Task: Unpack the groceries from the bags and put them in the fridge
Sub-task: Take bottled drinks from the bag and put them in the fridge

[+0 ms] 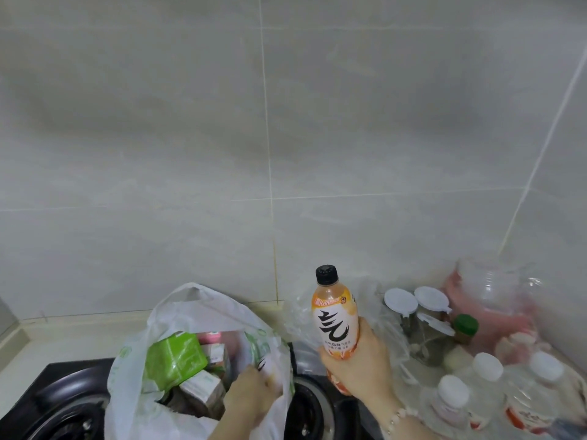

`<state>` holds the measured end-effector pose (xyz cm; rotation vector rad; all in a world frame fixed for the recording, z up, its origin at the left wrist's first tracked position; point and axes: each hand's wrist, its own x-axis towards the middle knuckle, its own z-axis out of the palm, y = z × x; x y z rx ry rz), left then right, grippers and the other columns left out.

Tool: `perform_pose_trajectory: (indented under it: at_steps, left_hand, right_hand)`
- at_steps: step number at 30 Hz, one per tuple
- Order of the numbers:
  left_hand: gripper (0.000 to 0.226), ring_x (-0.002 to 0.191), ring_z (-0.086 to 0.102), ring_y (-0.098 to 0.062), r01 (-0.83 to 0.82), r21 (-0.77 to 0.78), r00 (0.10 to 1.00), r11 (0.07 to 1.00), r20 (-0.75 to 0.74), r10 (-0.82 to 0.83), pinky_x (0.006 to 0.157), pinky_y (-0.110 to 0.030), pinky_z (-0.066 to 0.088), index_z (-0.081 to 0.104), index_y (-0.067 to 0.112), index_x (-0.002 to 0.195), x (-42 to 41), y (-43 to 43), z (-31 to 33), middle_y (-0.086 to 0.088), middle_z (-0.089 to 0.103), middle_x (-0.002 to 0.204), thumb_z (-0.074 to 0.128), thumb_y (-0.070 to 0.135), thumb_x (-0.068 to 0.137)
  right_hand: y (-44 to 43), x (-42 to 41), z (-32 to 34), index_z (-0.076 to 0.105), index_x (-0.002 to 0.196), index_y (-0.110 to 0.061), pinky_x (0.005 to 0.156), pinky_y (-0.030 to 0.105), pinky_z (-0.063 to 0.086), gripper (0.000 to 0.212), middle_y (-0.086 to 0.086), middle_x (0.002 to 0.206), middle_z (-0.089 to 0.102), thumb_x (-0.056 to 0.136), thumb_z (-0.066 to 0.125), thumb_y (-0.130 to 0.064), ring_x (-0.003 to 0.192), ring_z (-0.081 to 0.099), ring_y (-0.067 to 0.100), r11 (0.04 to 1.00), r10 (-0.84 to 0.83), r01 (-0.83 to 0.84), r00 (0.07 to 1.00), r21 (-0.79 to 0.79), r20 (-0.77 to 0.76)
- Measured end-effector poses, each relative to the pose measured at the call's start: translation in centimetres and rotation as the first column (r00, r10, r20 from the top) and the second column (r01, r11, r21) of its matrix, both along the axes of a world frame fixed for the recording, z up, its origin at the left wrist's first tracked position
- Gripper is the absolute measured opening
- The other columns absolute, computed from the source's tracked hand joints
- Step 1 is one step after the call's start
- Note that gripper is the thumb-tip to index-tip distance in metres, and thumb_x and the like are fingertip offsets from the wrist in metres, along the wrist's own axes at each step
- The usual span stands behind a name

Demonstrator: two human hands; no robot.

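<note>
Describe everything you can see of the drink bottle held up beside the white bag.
The drink bottle is clear plastic with a black screw cap, pale orange liquid at the shoulder and a white label bearing a large black brush character over orange print. Capped and nearly upright, it is held right of the white bag. The right hand grips its lower half.
</note>
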<state>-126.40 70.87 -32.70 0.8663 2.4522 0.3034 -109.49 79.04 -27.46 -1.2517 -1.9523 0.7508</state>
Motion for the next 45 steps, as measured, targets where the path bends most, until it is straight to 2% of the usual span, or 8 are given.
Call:
perform_pose_trajectory:
  at_steps: [9, 16, 21, 26, 30, 33, 42, 45]
  left_hand:
    - [0.052, 0.113, 0.058, -0.023, -0.095, 0.084, 0.991, 0.992, -0.089, 0.102, 0.089, -0.028, 0.045, 0.060, 0.013, 0.113, 0.4, -1.0, 0.9, -0.004, 0.062, 0.119, 0.055, 0.053, 0.080]
    - [0.071, 0.106, 0.057, -0.023, -0.194, 0.330, 0.961, 0.924, -0.126, 0.247, 0.079, -0.031, 0.047, 0.043, 0.010, 0.115, -1.4, -2.7, 3.8, -0.004, 0.053, 0.116, 0.075, 0.046, 0.064]
    - [0.054, 0.084, 0.057, -0.024, -0.199, 0.664, 0.925, 0.721, -0.116, 0.362, 0.063, -0.030, 0.042, 0.040, 0.018, 0.097, -1.8, -5.0, 7.6, -0.002, 0.055, 0.095, 0.075, 0.039, 0.063]
    - [0.052, 0.072, 0.052, -0.018, -0.139, 0.819, 0.911, 0.556, -0.114, 0.397, 0.052, -0.025, 0.035, 0.041, 0.022, 0.096, -2.6, -6.9, 12.8, 0.006, 0.053, 0.080, 0.078, 0.032, 0.061]
    - [0.061, 0.080, 0.051, -0.024, -0.075, 0.894, 0.859, 0.442, -0.167, 0.484, 0.063, -0.034, 0.044, 0.044, 0.017, 0.107, -3.5, -8.4, 16.5, 0.003, 0.050, 0.082, 0.080, 0.025, 0.058]
    - [0.057, 0.076, 0.055, -0.019, -0.068, 0.928, 0.832, 0.366, -0.150, 0.535, 0.061, -0.033, 0.046, 0.037, 0.031, 0.096, -3.7, -10.5, 18.3, 0.010, 0.053, 0.080, 0.078, 0.020, 0.058]
    - [0.057, 0.073, 0.053, 0.001, -0.299, 0.932, 0.681, 0.203, 0.059, 0.730, 0.058, -0.016, 0.037, 0.034, 0.036, 0.101, -2.6, -19.1, 18.0, 0.019, 0.054, 0.084, 0.075, 0.017, 0.066]
    - [0.060, 0.076, 0.054, -0.001, -0.344, 0.927, 0.590, 0.153, 0.087, 0.803, 0.064, -0.024, 0.042, 0.037, 0.034, 0.108, -2.7, -22.6, 17.9, 0.019, 0.053, 0.086, 0.076, 0.019, 0.065]
  right_hand:
    - [-0.4, -0.7, 0.0, 0.051, 0.096, -0.027, 0.070, 0.026, 0.056, 0.050, -0.009, 0.087, 0.064, 0.060, 0.080, -0.045, 0.079, 0.064, 0.009, 0.999, 0.035, -0.035, 0.999, -0.004, 0.025]
    - [-1.5, -2.3, 1.4, 0.052, 0.097, -0.025, 0.063, 0.021, 0.049, 0.048, -0.007, 0.088, 0.064, 0.062, 0.080, -0.042, 0.075, 0.060, 0.011, 0.999, -0.005, 0.005, 1.000, -0.039, -0.009]
    - [-2.8, -4.3, 2.6, 0.054, 0.101, -0.019, 0.066, 0.026, 0.048, 0.049, -0.002, 0.088, 0.062, 0.063, 0.082, -0.036, 0.078, 0.059, 0.018, 0.998, -0.055, 0.051, 0.993, -0.046, -0.103]
    - [-4.7, -6.5, 4.6, 0.055, 0.101, -0.013, 0.064, 0.026, 0.042, 0.050, 0.005, 0.090, 0.063, 0.063, 0.082, -0.032, 0.079, 0.059, 0.026, 0.994, -0.106, 0.103, 0.973, -0.024, -0.206]
    - [-5.8, -8.6, 6.7, 0.053, 0.098, -0.012, 0.064, 0.027, 0.041, 0.049, 0.008, 0.091, 0.063, 0.062, 0.081, -0.030, 0.081, 0.060, 0.030, 0.997, -0.081, 0.074, 0.964, -0.037, -0.252]
    - [-6.7, -9.8, 7.9, 0.053, 0.099, -0.012, 0.065, 0.029, 0.042, 0.049, 0.009, 0.092, 0.063, 0.062, 0.080, -0.029, 0.084, 0.061, 0.032, 1.000, -0.013, 0.012, 0.963, -0.009, -0.268]
    - [-12.5, -14.1, 9.0, 0.054, 0.100, -0.010, 0.063, 0.026, 0.038, 0.051, 0.007, 0.091, 0.063, 0.064, 0.081, -0.031, 0.077, 0.057, 0.028, 0.953, 0.299, -0.298, 0.905, 0.050, -0.303]
    - [-15.4, -16.1, 9.4, 0.053, 0.101, -0.011, 0.061, 0.025, 0.037, 0.050, 0.004, 0.087, 0.061, 0.064, 0.081, -0.031, 0.069, 0.048, 0.020, 0.921, 0.382, -0.386, 0.864, 0.056, -0.328]
